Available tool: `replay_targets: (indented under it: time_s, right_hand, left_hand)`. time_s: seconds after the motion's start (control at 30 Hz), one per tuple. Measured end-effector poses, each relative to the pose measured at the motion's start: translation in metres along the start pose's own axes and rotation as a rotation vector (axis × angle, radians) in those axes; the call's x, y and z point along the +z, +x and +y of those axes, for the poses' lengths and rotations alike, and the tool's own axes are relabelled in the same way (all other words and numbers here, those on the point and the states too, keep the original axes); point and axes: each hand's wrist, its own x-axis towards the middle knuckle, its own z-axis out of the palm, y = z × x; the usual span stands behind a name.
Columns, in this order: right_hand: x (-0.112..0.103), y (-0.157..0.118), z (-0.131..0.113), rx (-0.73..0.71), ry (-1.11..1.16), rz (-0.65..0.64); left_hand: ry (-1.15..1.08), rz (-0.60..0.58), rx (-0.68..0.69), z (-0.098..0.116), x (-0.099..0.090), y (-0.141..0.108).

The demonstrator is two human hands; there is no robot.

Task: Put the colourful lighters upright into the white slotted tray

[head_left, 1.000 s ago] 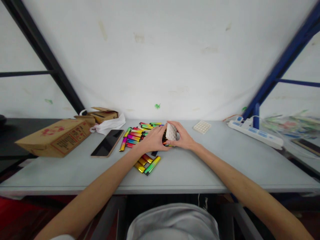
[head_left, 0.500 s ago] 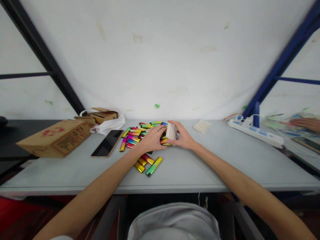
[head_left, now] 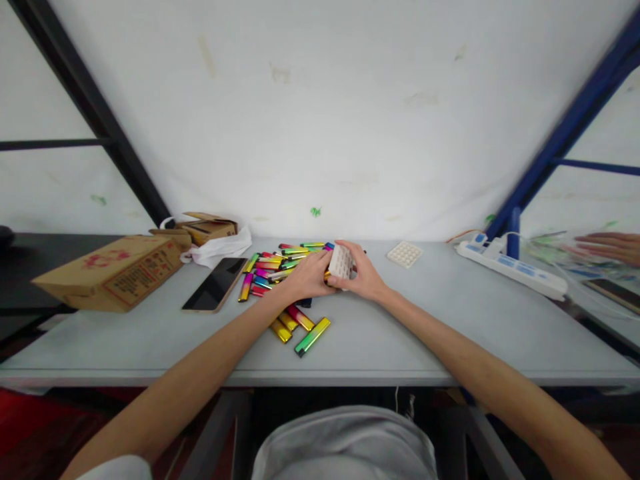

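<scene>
Between my hands a small white tray [head_left: 342, 261] with rows of holes stands tilted on its side above the table. My right hand [head_left: 367, 277] is closed around its right side, thumb at the lower edge. My left hand [head_left: 315, 275] curls against the tray's left side. A glint of yellow from lighters shows between its fingers and the tray; most of them is hidden. Shiny multicoloured lighters [head_left: 263, 280] lie in a loose pile left of and behind my left hand. Nearer the table's front edge, a green and yellow lighter [head_left: 313, 337] lies beside several yellow and red ones.
Another white holed tray [head_left: 405, 254] lies flat at the back right. A phone [head_left: 215, 285], a cardboard box [head_left: 113, 273], a smaller open box [head_left: 210, 231] and a white bag [head_left: 223, 248] are at left. A power strip [head_left: 513, 267] lies right. Another person's hand [head_left: 610, 247] shows at far right.
My hands have drawn closer around the tray, and the tray tilts more. Fewer yellow lighters show between my hands. The other person's hand has shifted slightly left.
</scene>
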Motion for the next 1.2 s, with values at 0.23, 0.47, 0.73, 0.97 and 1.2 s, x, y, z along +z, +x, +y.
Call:
replay_targets:
  time_s: [0.23,0.47,0.73,0.97,1.2]
  right_hand:
    - [-0.006,0.000,0.001,0.055,0.045,-0.032]
    - [-0.015,-0.004,0.015,0.156,0.165,-0.068]
    - [-0.017,-0.004,0.030,0.208,0.373,-0.122]
    - [-0.020,-0.004,0.030,0.235,0.335,-0.157]
    - [-0.040,-0.001,0.015,0.094,0.040,-0.145]
  left_hand:
    - [0.053,0.003,0.030,-0.001,-0.002,-0.002]
    - [0.062,0.013,-0.016,0.000,-0.010,-0.006]
    - [0.077,-0.018,-0.049,-0.009,-0.013,-0.012]
    - [0.109,-0.080,0.019,-0.010,-0.016,-0.012]
    - [0.094,-0.084,0.086,-0.009,-0.018,-0.012]
